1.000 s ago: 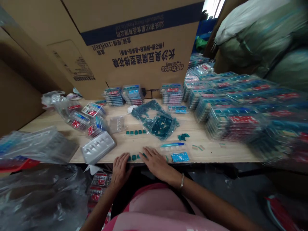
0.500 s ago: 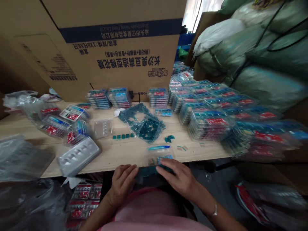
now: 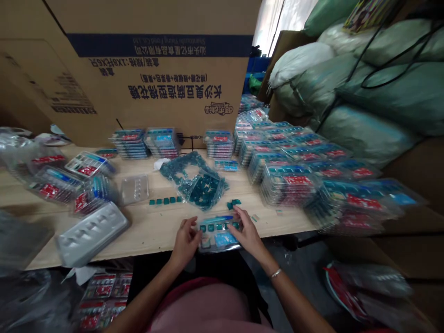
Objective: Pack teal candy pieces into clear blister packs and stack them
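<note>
Your left hand (image 3: 185,241) pinches the blister tray (image 3: 220,247) at 9 o'clock; right hand (image 3: 247,231) fingers spread at 3, bracing it on the desk (image 3: 156,229).

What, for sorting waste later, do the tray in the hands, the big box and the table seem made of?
The tray looks like thin clear plastic, glossy: contents show through. The box is matte brown cardboard, creased and printed. The table looks pale wood, perhaps laminate.

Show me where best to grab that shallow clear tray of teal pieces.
By its short ends, from either side, where the left hand and right hand sit: the tray lies flat and shallow, so a level hold should keep pieces in.
</note>
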Available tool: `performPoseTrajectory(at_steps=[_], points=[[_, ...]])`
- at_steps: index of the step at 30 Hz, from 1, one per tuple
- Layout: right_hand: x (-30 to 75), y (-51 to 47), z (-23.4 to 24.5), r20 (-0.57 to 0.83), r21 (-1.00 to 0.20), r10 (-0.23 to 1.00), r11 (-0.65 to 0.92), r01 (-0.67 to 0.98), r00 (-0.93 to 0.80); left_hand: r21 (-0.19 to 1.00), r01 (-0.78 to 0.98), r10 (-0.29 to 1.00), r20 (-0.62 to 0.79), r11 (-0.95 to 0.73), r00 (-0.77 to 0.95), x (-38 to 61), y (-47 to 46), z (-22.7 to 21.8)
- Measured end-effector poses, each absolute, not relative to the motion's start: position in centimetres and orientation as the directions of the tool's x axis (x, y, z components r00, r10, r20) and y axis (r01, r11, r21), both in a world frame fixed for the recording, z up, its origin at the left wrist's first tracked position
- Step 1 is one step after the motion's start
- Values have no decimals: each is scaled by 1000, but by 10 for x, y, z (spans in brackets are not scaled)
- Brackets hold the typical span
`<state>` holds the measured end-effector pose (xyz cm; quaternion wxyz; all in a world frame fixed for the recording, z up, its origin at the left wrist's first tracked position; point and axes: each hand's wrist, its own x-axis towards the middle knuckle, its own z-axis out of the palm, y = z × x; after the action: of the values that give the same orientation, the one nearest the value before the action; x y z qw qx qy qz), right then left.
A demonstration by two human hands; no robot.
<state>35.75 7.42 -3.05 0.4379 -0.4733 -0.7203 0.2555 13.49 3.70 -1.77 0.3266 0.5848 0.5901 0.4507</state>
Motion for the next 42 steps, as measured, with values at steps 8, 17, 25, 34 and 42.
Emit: performPoseTrajectory(at_steps=[8, 17, 25, 34, 42], points=[[346, 70, -18, 439, -547, 857, 492, 677, -268, 675, 682, 951, 294, -280, 99, 131, 25, -16], [347, 63, -6, 482, -505, 824, 538, 674, -297, 456, 698, 828, 398, -553, 396, 122, 13, -4], [361, 42, 0, 296, -535, 746, 646, 544, -596, 356, 696, 778, 370, -624, 508, 113, 21, -9], [364, 53, -3, 319, -658, 751, 615, 434, -579, 437, 661, 792, 368, -610, 488, 115, 27, -1], [356, 37, -6, 487, -595, 794, 607, 526, -365, 369, 689, 782, 292, -624, 551, 119, 30, 12]])
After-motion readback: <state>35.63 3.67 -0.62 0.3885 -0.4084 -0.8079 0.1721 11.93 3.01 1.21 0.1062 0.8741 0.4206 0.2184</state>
